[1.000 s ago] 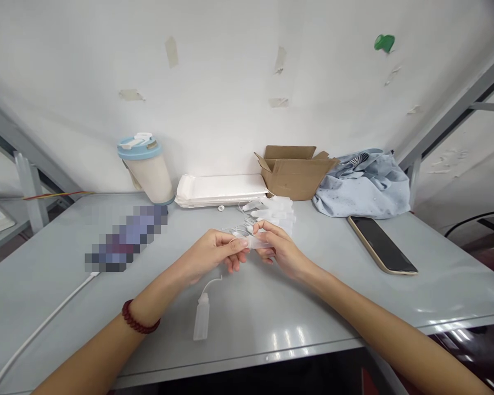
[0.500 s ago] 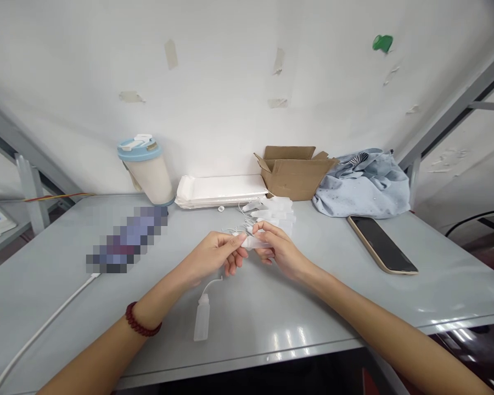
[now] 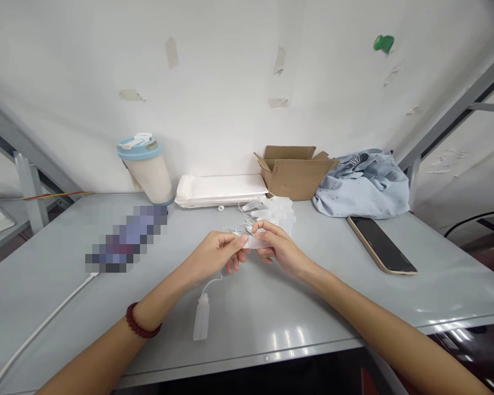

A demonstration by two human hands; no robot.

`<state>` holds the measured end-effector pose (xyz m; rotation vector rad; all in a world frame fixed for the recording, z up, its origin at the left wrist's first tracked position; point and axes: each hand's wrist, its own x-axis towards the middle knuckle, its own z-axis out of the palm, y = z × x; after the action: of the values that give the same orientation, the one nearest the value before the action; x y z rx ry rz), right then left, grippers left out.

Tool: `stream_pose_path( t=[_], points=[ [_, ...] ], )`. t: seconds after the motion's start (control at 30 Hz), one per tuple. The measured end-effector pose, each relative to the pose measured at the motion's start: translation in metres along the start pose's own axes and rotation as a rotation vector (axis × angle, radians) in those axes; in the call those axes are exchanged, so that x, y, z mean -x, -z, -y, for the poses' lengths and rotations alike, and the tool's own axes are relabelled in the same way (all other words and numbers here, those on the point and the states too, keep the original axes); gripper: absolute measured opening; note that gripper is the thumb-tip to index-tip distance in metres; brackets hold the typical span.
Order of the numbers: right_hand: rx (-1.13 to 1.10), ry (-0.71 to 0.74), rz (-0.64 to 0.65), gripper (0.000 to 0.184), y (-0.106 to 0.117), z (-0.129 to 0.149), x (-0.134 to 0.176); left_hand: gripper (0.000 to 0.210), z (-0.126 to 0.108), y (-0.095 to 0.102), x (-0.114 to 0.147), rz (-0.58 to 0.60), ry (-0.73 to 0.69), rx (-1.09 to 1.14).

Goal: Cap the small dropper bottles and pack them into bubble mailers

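Note:
Between my two hands is a small translucent plastic squeeze bottle (image 3: 253,242), lying roughly sideways just above the table. The thumb and fingers of my left hand (image 3: 218,253) pinch its left end. My right hand (image 3: 283,248) has its fingers closed around the right end, hiding part of it. Just beyond my hands lies a pile of similar bottles (image 3: 276,206) with thin curved tubes. One more bottle with a bent thin tube, a loose bottle (image 3: 201,319), rests on the table nearer to me, below my left hand.
On the grey table (image 3: 313,318) stand a cream tumbler (image 3: 152,175) and an open cardboard box (image 3: 296,180). Flat white packages (image 3: 222,189) lie between them. Bluish cloth (image 3: 362,186) and a phone (image 3: 381,245) are on the right. A blurred-out object (image 3: 129,238) with a white cable (image 3: 49,321) lies left.

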<state>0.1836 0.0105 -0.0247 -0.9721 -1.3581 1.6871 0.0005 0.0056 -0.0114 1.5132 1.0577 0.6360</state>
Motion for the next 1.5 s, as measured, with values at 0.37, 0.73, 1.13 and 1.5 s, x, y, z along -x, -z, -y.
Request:
stream_pose_path(
  t=[0.37,0.73,1.13,1.5],
  points=[
    [0.326,0.260,-0.122,0.028,-0.0007,0.0037,0.0004,0.040,0.0007,0.0041,-0.0016,-0.143,0.001,0.078],
    [0.262,0.264,-0.116,0.032,-0.0002,-0.0016,0.0000,0.036,-0.0031,0.0046,0.0003,-0.144,0.028,0.131],
    [0.191,0.245,-0.084,0.030,0.0042,-0.0056,-0.0031,0.027,-0.0005,-0.0012,0.0064,-0.249,-0.296,-0.465],
    [0.262,0.268,-0.061,0.034,0.0037,-0.0026,-0.0011,0.045,-0.0049,0.0000,0.0038,-0.117,-0.096,-0.154]
  ],
)
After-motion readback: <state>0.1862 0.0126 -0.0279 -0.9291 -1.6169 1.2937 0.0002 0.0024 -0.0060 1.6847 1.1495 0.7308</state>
